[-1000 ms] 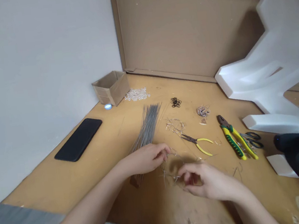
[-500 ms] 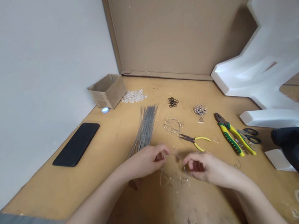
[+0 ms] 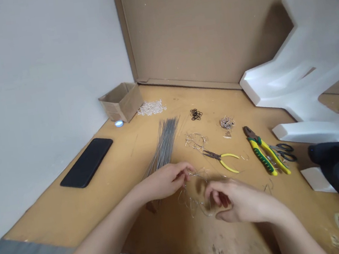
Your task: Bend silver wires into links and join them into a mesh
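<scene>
A loop of thin silver wire [image 3: 195,203] with bent pieces along it hangs low over the table. My left hand [image 3: 172,180] pinches this wire loop at its upper left, the fingertips pressed together. At the loop's right side is my right hand [image 3: 234,202], thumb and fingers apart; whether a fingertip touches the wire I cannot make out. Under and behind my left hand lies a bundle of straight grey wires [image 3: 166,144]. Just beyond the hands rest yellow-handled needle-nose pliers [image 3: 222,159] and a second tangle of bent wire [image 3: 196,141].
At right lie green-yellow pliers [image 3: 261,150] and scissors [image 3: 285,152], beside white foam [image 3: 303,80]. Farther back are black rings [image 3: 196,114], a silver wire clump [image 3: 227,122], clear small pieces [image 3: 152,107] and a cardboard box [image 3: 122,104]. A black phone [image 3: 86,163] lies left.
My right hand has spread its thumb away from its fingers and shifted slightly down. The wire loop has turned a little between the hands, while my left hand stays nearly in place.
</scene>
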Action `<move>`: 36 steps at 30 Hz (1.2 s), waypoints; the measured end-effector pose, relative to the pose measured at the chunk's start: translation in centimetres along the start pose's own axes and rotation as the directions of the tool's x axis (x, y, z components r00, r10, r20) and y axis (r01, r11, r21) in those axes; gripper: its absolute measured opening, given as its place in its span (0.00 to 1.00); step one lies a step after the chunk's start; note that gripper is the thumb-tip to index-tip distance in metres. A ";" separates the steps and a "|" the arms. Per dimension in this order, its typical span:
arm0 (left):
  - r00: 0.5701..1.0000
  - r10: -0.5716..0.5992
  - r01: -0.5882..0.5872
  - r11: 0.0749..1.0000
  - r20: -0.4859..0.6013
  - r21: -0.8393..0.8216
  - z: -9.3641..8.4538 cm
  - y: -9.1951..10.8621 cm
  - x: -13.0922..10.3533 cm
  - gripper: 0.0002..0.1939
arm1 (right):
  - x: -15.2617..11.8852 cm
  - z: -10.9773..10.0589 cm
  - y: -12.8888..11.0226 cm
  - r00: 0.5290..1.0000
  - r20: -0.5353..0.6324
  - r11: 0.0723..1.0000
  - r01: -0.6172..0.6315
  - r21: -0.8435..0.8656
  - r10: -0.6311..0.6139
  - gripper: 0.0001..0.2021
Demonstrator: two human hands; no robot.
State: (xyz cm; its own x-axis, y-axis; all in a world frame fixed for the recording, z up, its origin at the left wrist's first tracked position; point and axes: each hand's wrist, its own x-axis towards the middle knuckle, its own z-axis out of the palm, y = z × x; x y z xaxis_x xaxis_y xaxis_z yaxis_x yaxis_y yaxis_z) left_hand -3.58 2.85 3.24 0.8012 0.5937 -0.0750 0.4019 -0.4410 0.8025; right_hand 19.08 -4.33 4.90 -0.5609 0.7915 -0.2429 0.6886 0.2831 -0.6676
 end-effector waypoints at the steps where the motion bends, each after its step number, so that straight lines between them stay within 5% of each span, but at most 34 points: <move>1: 1.000 -0.002 0.002 1.000 0.009 -0.007 -0.1 0.2 -0.1 0.19 | 0.1 0.2 0.0 1.000 -0.014 1.000 -0.001 -0.017 0.001 0.14; 7: 0.984 -0.045 0.045 0.999 0.171 0.002 -0.9 1.8 -1.1 0.32 | 0.8 1.0 0.2 0.999 -0.054 1.000 0.006 -0.016 -0.007 0.05; 11: 0.987 -0.019 0.018 1.000 0.159 0.011 -0.5 2.1 -1.2 0.42 | 1.0 1.0 0.6 0.998 -0.049 0.996 -0.029 0.084 0.033 0.01; 21: 0.996 -0.086 0.088 0.986 -0.023 0.140 1.7 1.8 -0.3 0.40 | 1.8 2.1 0.3 0.993 -0.100 0.958 -0.036 0.285 0.067 0.02; 26: 0.993 -0.110 0.118 0.971 -0.049 0.207 1.7 1.6 -0.2 0.33 | 1.4 0.9 1.0 0.991 -0.114 0.918 -0.018 0.397 0.069 0.06; 31: 0.995 -0.094 0.097 0.977 -0.027 0.189 0.6 2.4 -0.5 0.27 | 1.2 -0.5 2.6 0.877 -0.425 0.935 -0.072 0.347 0.225 0.09; 36: 0.997 -0.080 0.082 0.983 -0.020 0.165 0.5 2.8 -0.5 0.21 | 1.7 -0.1 2.5 0.882 -0.374 0.869 -0.073 0.489 0.285 0.14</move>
State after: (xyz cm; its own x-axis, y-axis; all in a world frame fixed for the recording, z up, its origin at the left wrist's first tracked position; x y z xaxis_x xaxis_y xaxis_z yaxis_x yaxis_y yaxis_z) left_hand -2.66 0.95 5.28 0.7573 0.6406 -0.1268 0.5340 -0.4957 0.6849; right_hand 19.88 -2.20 2.83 -0.1267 0.9819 -0.1409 0.4148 -0.0766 -0.9067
